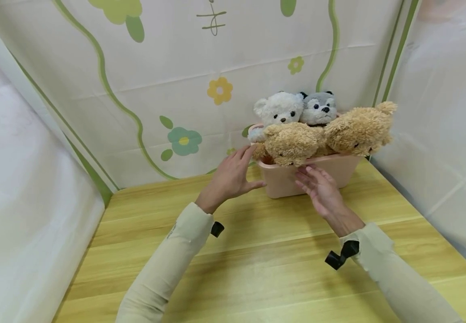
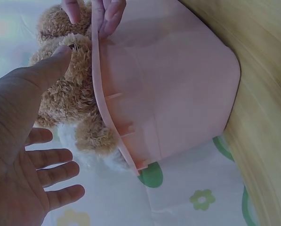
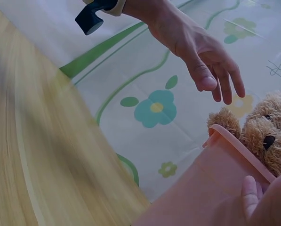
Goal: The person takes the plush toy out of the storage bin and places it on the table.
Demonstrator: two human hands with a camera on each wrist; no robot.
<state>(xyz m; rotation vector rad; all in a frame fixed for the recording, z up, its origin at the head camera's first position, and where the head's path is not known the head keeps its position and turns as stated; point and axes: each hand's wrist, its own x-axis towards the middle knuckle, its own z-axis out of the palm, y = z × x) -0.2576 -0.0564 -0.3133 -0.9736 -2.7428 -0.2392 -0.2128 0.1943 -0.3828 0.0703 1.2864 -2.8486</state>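
A pink plastic bin (image 1: pixel 283 183) stands on the table, filled with plush toys. A tan teddy bear (image 1: pixel 291 140) lies face down over the front rim, and another tan plush (image 1: pixel 360 130) leans out at the right. Behind them sit a white bear (image 1: pixel 279 108) and a grey-and-white plush dog (image 1: pixel 320 108). My left hand (image 1: pixel 230 177), fingers extended and thumb apart, is at the bin's left end; the left wrist view shows its spread fingers (image 2: pixel 58 176) beside the front bear. At the front rim, my right hand (image 1: pixel 323 190) has its loosely bent fingers against the bin, below the bear's head.
The wood-grain table (image 1: pixel 233 269) extends toward me from the bin. Directly behind it hangs a white cloth (image 1: pixel 156 67) printed with flowers and green vines. White sheets close off the left side (image 1: pixel 27 202) and right side (image 1: pixel 451 134).
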